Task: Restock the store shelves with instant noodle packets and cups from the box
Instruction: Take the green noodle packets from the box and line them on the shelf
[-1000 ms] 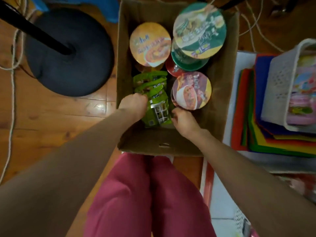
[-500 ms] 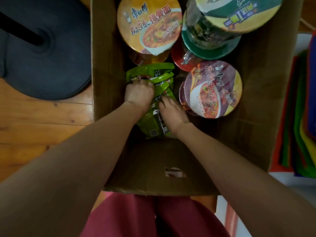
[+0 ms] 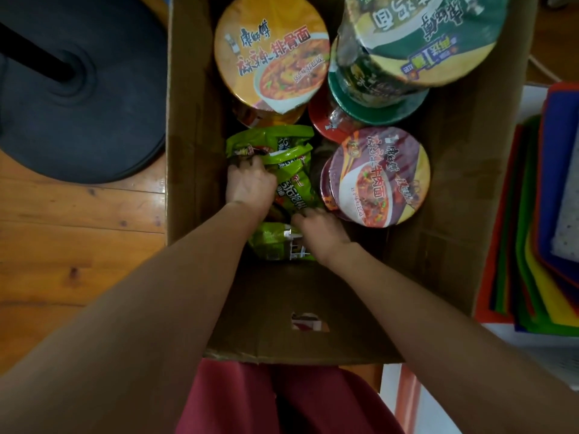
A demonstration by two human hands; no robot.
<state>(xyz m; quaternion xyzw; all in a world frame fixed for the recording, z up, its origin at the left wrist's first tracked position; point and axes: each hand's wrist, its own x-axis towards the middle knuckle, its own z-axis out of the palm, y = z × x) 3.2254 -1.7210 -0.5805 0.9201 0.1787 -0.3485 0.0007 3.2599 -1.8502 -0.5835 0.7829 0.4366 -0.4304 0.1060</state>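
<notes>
While both hands work inside it, cardboard box (image 3: 454,214) stands open on wooden floor (image 3: 78,245), directly ahead of the person's dark red trousers (image 3: 282,402).

Contents, packets: green noodle packets (image 3: 291,170), at least three, overlapping in a loose pile against the box's left wall, near half. An exact count cannot be made, since the hands cover the middle of the pile.

Contents, cups, five made out by lid or rim:
- orange-lidded cup (image 3: 272,54), far left, its lid overhanging the far end of the packets;
- green-lidded cup (image 3: 423,36), far right, tilted and riding on a second green cup (image 3: 376,101);
- red-rimmed cup (image 3: 326,120), mostly buried under the green pair;
- purple-lidded cup (image 3: 379,177), just beside the packets on their right, crowding the right hand.

Hands:
- left hand (image 3: 250,186), knuckles up, fingers curled together over the upper packets, gripping them;
- right hand (image 3: 319,227), fingers curled down into the lower packets and holding them, fingertips hidden.

Surroundings: one black round stand base (image 3: 78,89) with a pole, left of the box and touching or nearly touching its wall; one stack of coloured mats (image 3: 532,245), right of the box.
</notes>
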